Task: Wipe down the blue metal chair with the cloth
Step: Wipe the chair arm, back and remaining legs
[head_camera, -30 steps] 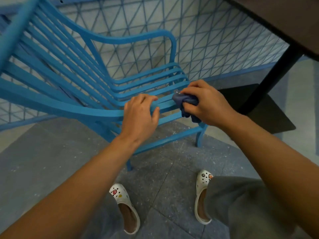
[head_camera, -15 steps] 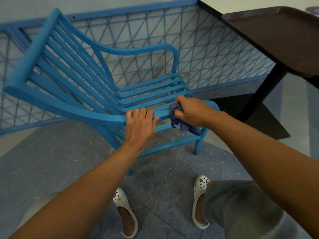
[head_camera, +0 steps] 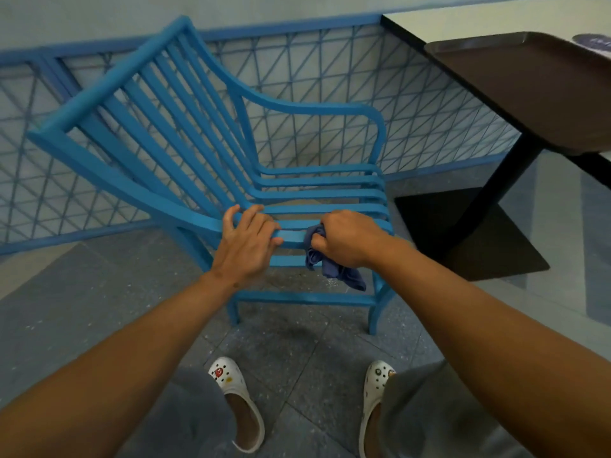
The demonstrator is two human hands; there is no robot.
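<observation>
Grey floor tiles (head_camera: 297,368) lie under a blue metal chair (head_camera: 185,150) by a blue wire fence (head_camera: 396,104). The right hand (head_camera: 347,238) is squeezed around a blue cloth (head_camera: 325,259) and presses it on a front seat bar. The cloth's loose end hangs down under the seat. The left hand (head_camera: 246,241) curls over the next bar to hold the chair. A dark counter (head_camera: 529,84) stands to the right. The hanging end could snag between the bars. A hard push could tip the chair.

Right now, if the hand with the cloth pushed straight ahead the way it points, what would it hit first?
Probably the left hand gripping the same seat slat; the right hand and cloth point leftward along it, though depth is unclear.
</observation>
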